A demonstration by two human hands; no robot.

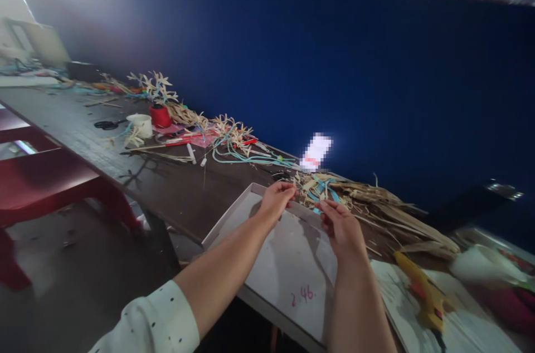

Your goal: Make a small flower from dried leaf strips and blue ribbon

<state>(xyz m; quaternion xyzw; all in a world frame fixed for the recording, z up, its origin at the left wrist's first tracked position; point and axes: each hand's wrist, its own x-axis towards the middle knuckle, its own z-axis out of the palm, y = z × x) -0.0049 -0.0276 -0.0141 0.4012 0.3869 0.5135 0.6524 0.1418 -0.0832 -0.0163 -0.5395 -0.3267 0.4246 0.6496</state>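
My left hand (pixel 278 201) is closed in a pinch above the far edge of a shallow white box (pixel 267 264). Whatever sits between its fingertips is too small to make out. To its right, my right hand (pixel 340 226) pinches too, with a small pale tip showing at its fingers that I cannot name. The hands are a short way apart. Just beyond them lies a heap of dry straw-like strips (pixel 309 186) with blue ribbon (pixel 332 191) among it. Handwritten red figures mark the box's floor.
A yellow glue gun (pixel 424 292) lies on white paper at the right. Long dry husks (pixel 384 200) stretch along the wall. Left are a white cup (pixel 141 126), red spool (pixel 160 116), black scissors (pixel 109 124) and light-blue cord (pixel 234 161). A red stool (pixel 54 180) stands beside the table.
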